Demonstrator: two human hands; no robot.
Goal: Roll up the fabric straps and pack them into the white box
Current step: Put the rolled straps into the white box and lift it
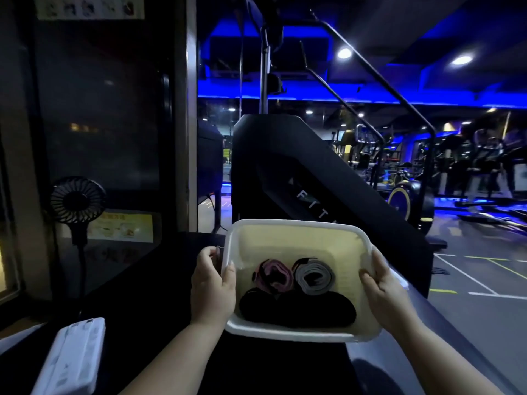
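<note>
I hold the white box (296, 232) in front of me with both hands, lifted over a black surface. My left hand (212, 286) grips its left rim, thumb inside the wall. My right hand (385, 292) grips the right rim. Inside the box lie a rolled pink strap (275, 276), a rolled grey strap (313, 276) and black rolled straps (299, 309) along the near wall.
A white flat device (71, 357) lies at the lower left on the dark table (148, 295). A small black fan (77, 203) stands at the left by a window. A big black gym machine (299, 172) rises right behind the box; gym floor lies to the right.
</note>
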